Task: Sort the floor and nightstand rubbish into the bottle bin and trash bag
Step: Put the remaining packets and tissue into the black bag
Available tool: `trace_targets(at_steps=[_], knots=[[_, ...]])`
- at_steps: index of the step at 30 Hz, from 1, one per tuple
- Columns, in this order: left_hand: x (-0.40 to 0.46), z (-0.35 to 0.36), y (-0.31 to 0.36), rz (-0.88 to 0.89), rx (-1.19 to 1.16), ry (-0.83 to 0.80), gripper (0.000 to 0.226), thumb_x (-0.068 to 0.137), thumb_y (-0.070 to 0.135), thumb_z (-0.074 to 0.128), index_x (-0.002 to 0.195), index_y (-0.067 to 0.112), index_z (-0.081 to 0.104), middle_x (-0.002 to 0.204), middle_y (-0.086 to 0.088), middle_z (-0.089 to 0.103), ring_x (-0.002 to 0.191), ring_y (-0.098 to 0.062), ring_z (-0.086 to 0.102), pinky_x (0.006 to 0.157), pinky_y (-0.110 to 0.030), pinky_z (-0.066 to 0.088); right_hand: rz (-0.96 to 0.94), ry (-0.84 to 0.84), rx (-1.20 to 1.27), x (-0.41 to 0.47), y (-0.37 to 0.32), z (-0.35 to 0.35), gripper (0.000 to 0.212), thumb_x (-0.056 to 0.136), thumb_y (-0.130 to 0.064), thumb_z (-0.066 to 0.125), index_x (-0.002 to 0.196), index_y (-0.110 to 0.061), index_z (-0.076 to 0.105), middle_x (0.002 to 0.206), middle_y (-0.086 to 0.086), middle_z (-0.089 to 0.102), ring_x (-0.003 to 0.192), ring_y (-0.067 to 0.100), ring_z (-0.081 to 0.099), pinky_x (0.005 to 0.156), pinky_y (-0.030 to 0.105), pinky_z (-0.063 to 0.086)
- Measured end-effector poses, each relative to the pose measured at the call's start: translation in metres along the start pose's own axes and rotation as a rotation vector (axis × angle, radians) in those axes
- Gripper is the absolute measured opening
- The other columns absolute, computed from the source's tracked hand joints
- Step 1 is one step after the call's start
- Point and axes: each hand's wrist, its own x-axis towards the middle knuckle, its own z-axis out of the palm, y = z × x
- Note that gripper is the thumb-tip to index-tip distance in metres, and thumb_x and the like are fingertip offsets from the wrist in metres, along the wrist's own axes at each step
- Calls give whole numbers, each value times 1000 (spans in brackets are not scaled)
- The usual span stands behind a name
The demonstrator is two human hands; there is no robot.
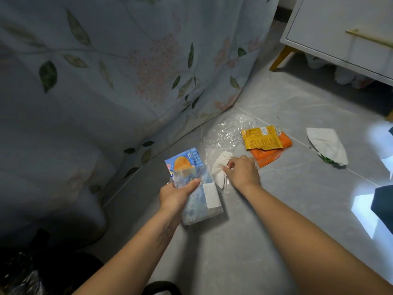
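My left hand (177, 193) grips a blue snack wrapper (196, 188) with an orange picture, held just above the grey floor. My right hand (242, 170) pinches a crumpled white tissue (219, 169) that lies on a clear plastic wrapper (225, 133) on the floor. Just right of it lie a yellow packet (262, 138) on top of an orange packet (270, 153). Farther right sits another white wrapper (327, 145) with a green edge. A black trash bag (19, 271) shows dimly at the bottom left.
A floral bedspread (106, 71) hangs down to the floor on the left. A white nightstand (340, 33) with gold legs and handle stands at the top right, with cloth under it. A dark object (383, 203) lies at the right edge.
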Motion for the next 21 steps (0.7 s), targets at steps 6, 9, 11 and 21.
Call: trace_targets(at_steps=[6, 9, 11, 21], knots=[[-19, -2, 3, 19, -37, -42, 20, 71, 13, 84, 85, 12, 71, 83, -5, 75, 72, -18, 72, 71, -33, 59, -80, 163, 542, -12, 6, -12, 21, 83, -25, 71, 73, -9, 62, 70, -3, 57, 79, 20, 56, 68, 24, 42], [-31, -2, 0, 39, -40, -80, 20, 73, 13, 83, 89, 12, 71, 84, -4, 75, 69, -15, 72, 66, -28, 59, 39, 120, 906, -20, 0, -25, 23, 84, -16, 72, 69, -12, 55, 59, 2, 58, 58, 14, 59, 61, 23, 53], [-41, -2, -2, 44, -38, -108, 20, 74, 12, 82, 90, 11, 71, 84, -4, 75, 65, -13, 71, 62, -25, 59, 66, 44, 1075, -29, -3, -32, 17, 85, -9, 70, 77, -5, 55, 55, 2, 58, 51, 8, 58, 58, 26, 59], [-127, -46, 31, 88, -79, -222, 21, 73, 16, 82, 91, 10, 73, 80, -4, 77, 70, -18, 73, 68, -29, 55, 151, 76, 1299, -126, -10, -90, 4, 88, -6, 64, 89, -10, 65, 66, -4, 67, 61, 5, 60, 59, 23, 57]])
